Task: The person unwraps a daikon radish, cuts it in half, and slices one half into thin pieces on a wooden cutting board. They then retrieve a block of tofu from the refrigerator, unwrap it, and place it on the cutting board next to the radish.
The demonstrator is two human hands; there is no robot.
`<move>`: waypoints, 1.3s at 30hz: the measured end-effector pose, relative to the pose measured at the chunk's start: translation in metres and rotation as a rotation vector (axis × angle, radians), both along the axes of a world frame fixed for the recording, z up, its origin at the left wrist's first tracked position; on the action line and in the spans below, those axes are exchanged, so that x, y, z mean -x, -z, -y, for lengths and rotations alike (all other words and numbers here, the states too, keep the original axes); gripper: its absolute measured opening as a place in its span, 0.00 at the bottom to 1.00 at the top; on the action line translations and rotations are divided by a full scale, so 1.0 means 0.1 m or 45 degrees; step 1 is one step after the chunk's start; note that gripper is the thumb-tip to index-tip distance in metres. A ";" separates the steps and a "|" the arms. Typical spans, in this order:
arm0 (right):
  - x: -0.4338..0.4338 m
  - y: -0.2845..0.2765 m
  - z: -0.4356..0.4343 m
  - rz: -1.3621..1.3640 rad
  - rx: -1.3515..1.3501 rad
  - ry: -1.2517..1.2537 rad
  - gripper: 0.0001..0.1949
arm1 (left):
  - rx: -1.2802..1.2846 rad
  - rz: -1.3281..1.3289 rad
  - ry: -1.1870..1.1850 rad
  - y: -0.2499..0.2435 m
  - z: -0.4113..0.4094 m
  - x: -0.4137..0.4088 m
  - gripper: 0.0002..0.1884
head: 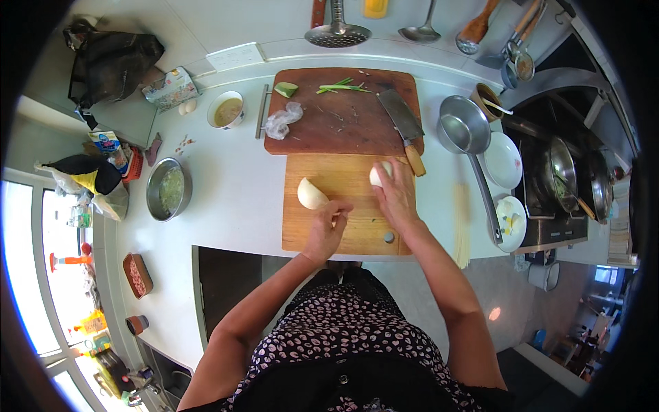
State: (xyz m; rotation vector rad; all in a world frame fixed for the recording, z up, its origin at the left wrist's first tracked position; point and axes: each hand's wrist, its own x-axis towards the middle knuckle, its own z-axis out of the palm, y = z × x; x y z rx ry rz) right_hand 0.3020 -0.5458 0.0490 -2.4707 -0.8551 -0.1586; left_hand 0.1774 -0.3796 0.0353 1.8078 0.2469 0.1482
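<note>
My right hand (397,204) grips a peeled white piece (378,176), seemingly onion, near the right edge of a light wooden cutting board (329,167). A second pale piece (311,193), cut like a half, lies on the board's left side. Beside its lower right end is my left hand (325,232), fingers curled together; whether they pinch something small is unclear. A cleaver (400,114) rests on the dark wooden board (329,139) behind, its wooden handle reaching over the light board's corner. Also on the dark board are green scallion pieces (344,87), a green wedge (286,90) and crumpled clear plastic (283,121).
To the right stand a long-handled saucepan (464,126), dry noodles (462,221), plates (503,159) and a stove with a wok (562,165). Leftward are a bowl of liquid (226,110), a metal bowl (170,188) and a container of chopped meat (137,276). Utensils hang above, including a skimmer (337,36).
</note>
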 end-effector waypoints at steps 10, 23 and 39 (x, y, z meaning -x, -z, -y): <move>0.08 0.39 0.00 0.053 0.176 0.022 0.30 | -1.170 0.396 -0.409 -0.09 -1.40 -1.09 0.10; 0.06 0.32 0.07 -0.051 0.133 0.016 0.29 | -0.302 0.153 -0.508 -0.18 -1.66 -1.37 0.16; -0.01 -0.56 -0.45 -1.096 -1.281 0.169 0.10 | 0.318 0.127 -0.280 -0.91 -0.12 -0.56 0.13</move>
